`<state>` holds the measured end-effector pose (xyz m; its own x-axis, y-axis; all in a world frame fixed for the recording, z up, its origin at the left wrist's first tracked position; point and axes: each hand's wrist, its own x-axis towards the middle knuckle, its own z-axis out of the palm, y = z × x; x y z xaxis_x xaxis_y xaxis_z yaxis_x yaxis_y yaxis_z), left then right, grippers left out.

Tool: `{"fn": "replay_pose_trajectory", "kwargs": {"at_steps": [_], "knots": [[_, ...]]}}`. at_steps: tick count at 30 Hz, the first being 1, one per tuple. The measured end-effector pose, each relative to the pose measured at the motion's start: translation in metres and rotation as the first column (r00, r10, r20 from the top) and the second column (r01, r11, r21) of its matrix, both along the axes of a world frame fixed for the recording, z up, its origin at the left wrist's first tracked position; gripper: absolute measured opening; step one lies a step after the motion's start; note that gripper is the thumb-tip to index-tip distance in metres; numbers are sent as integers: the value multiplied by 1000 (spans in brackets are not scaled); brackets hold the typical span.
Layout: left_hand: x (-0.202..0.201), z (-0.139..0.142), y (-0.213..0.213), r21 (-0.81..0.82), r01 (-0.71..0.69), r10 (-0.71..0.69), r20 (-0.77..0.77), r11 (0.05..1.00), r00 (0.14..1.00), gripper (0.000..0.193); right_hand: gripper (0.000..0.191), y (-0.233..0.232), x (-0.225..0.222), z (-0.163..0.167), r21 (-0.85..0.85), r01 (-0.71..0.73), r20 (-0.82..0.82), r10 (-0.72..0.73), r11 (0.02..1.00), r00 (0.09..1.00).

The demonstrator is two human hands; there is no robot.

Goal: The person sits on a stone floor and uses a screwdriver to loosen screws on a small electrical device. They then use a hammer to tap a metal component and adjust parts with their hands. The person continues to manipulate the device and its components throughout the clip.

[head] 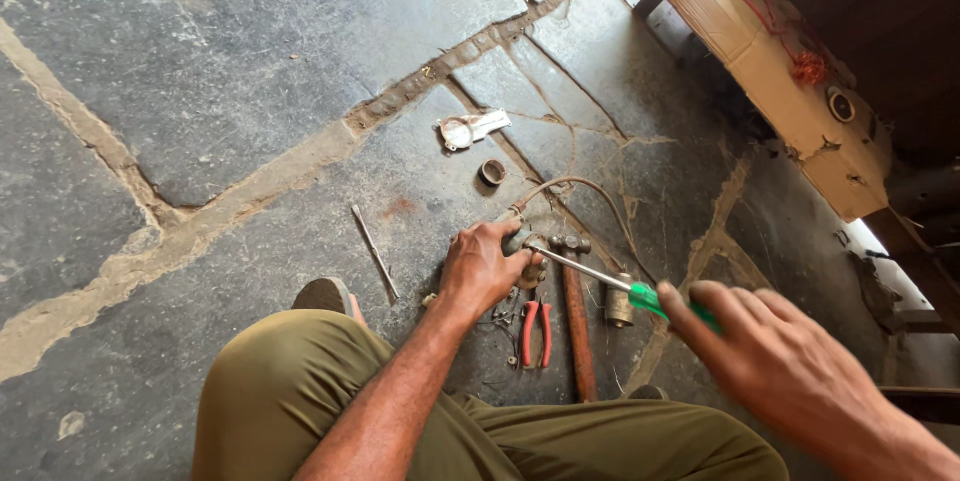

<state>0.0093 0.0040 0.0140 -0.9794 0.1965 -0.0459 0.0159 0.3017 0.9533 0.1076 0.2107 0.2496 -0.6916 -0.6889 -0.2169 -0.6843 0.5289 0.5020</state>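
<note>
Left hand (483,266) closed around a small metal fitting (522,244) held low over the stone floor (250,71). Right hand (775,346) has its grip wrapped round the green handle of a screwdriver (610,286); the shaft tip meets the fitting.

Judged step: working a screw or seat on the fitting. Next move likely calls for steady axial pressure and a firm hold against twist.

Fitting looks dull, grimy, with a curved hose (585,191) leaving its far side. Just behind the fitting, toward the person: red-handled pliers (536,333) and a wooden-handled hammer (576,316). Beyond it: a small ring (492,172).
</note>
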Motion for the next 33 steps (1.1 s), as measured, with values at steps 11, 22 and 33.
{"fn": "replay_pose_trajectory", "kwargs": {"at_steps": [11,22,33], "knots": [[-3,-8,7,-27,39,-37,76,999,996,51,45,30,-3,-30,-172,957,792,-610,-234,-7],[2,-5,5,-26,82,-76,190,996,979,57,49,23,-1,-6,-163,199,70,-190,966,979],[3,7,-5,-24,27,-24,87,999,996,56,70,31,-1,-12,-382,693,345,-601,611,720]]}}
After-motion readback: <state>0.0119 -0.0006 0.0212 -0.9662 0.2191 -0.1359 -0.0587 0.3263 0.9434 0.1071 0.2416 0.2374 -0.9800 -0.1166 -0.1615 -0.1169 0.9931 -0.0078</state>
